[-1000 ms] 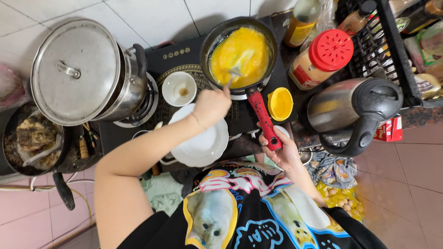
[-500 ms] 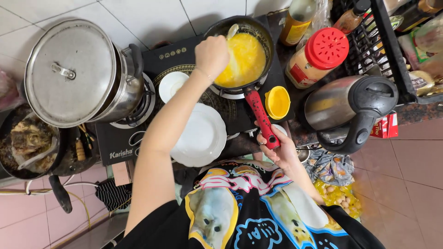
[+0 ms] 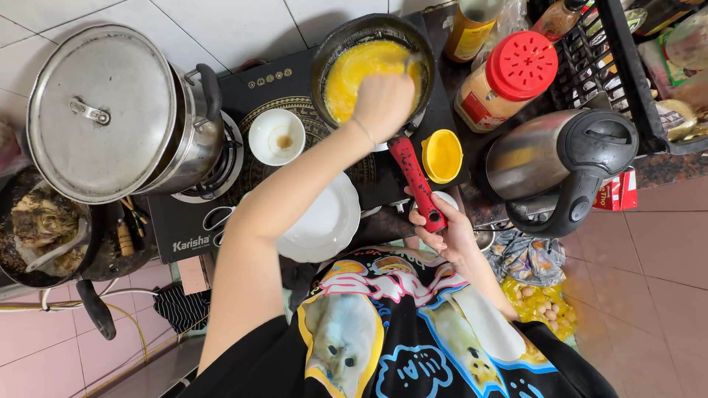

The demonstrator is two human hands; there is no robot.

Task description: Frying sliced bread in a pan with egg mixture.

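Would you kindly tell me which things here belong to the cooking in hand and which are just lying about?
In use: frying pan, egg mix, red handle in right hand, stirring tool in left hand.
Lying about: lidded pot, kettle, white plate, small bowl, yellow cup, red-lidded jar.

A person seen from above wears a black short-sleeved T-shirt (image 3: 413,332) printed with colourful cartoon animals in yellow, white, pink and blue, both arms bare, with a thin bracelet (image 3: 363,131) around one wrist.
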